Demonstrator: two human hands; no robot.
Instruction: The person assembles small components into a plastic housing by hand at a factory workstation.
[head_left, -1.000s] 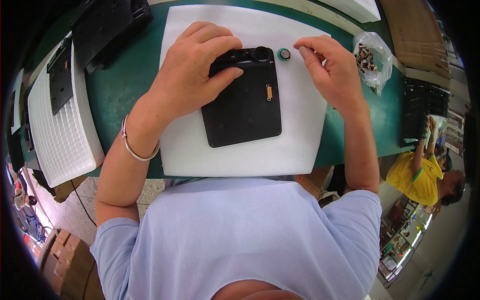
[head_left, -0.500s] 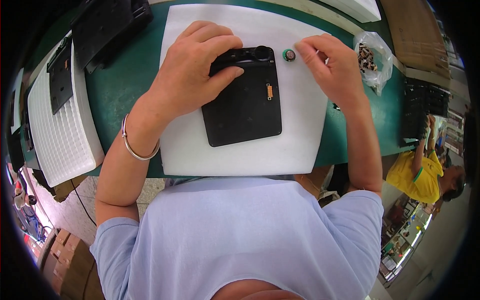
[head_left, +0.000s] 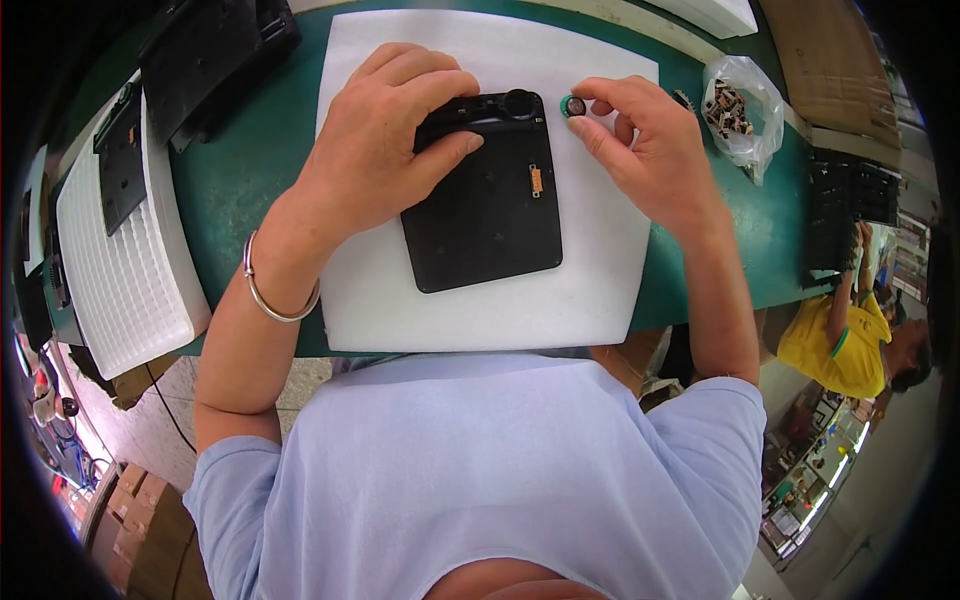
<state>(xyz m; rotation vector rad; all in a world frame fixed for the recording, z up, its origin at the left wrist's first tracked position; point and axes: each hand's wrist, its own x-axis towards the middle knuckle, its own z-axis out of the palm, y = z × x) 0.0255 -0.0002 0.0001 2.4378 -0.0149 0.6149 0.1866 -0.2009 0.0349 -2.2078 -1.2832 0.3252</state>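
Green table bears the whole setup. White foam sheet lies across its middle; white ribbed tray stands to the left. Black housing lies on the sheet, slightly turned. Left hand spans its upper left edge, thumb pressed on the face; fingertips partly hidden beyond the edge. Right hand is to the right, thumb and forefinger nearly together. Clear bag of small parts sits farther right. Green-rimmed round part is pinched between those two fingertips, just beside the housing's upper right corner. Orange connector is seated on the housing's right side
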